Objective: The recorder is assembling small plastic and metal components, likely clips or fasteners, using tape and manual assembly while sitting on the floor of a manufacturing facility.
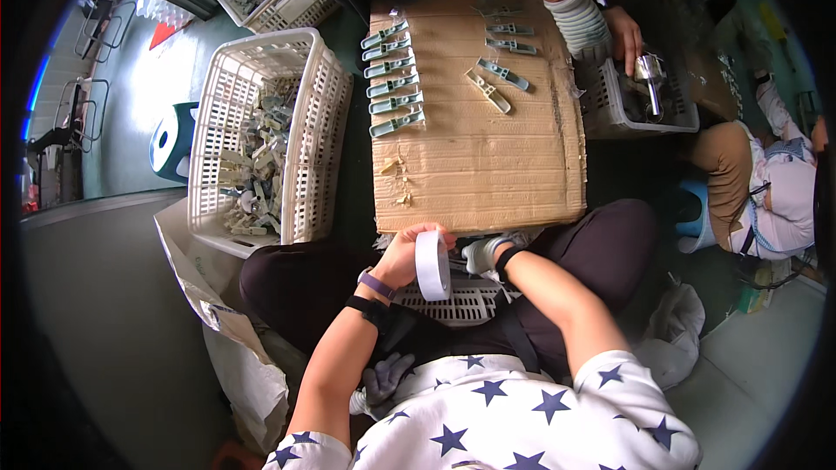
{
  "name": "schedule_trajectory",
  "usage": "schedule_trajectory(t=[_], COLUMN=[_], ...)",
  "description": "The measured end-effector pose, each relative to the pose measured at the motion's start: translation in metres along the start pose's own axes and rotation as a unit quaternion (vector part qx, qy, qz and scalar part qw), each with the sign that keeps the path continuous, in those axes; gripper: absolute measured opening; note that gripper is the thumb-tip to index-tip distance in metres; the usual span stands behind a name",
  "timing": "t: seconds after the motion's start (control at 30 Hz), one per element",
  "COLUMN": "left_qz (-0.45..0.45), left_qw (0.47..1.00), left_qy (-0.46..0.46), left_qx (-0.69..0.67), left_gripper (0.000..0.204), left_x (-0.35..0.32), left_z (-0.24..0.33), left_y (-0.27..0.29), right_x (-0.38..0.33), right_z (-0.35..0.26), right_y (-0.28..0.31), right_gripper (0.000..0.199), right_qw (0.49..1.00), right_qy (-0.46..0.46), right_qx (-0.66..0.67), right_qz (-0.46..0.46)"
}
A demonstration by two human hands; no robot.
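My left hand (406,254) grips a roll of white tape (433,271) in front of the near edge of a cardboard-topped surface (479,183). My right hand (484,254), in a pale glove, is low by that same edge, just right of the tape; its fingers are mostly hidden. Along the cardboard's left side runs a column of green-grey plastic clips (394,87). Further right lie a cream clip (488,91), a bluish clip (503,74) and more clips towards the back. Small cream scraps (394,165) rest near the left edge.
A white plastic basket (300,139) full of clips stands left, with another clip basket (279,4) behind. At the back right, another person's bare hand (623,39) touches a metal-handled tool (649,78) over a crate (640,122). A white sack (222,313) is beside my left leg.
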State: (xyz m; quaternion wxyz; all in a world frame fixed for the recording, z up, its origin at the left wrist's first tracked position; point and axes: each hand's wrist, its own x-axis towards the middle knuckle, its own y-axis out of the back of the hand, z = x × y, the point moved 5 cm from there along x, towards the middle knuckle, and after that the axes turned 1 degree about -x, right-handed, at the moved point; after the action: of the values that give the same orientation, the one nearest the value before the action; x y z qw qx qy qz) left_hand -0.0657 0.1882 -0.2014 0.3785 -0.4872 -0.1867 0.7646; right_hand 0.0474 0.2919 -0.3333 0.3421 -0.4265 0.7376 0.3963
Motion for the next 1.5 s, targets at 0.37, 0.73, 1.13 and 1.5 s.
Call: schedule_trajectory(t=[0.37, 0.73, 1.13, 1.5], left_qz=[0.024, 0.019, 0.009, 0.001], left_qw=[1.0, 0.998, 1.0, 0.993], left_qy=[0.011, 0.047, 0.004, -0.086], left_qx=[0.006, -0.031, -0.01, 0.081], left_gripper=[0.006, 0.008, 0.005, 0.007], left_x=[-0.001, 0.007, -0.002, -0.006], left_z=[0.007, 0.003, -0.006, -0.004], left_y=[-0.003, -0.012, 0.004, 0.006], right_x=[0.071, 0.112, -0.002, -0.208], right_z=[0.023, 0.071, -0.048, -0.026], right_y=[-0.068, -0.105, -0.002, 0.118], right_gripper=[0.05, 0.055, 0.032, 0.018], right_qw=[0.964, 0.922, 0.996, 0.928], right_qy=[-0.214, -0.266, 0.018, 0.103], right_qx=[-0.039, 0.114, -0.072, 0.106], right_qz=[0.152, 0.257, 0.059, 0.341])
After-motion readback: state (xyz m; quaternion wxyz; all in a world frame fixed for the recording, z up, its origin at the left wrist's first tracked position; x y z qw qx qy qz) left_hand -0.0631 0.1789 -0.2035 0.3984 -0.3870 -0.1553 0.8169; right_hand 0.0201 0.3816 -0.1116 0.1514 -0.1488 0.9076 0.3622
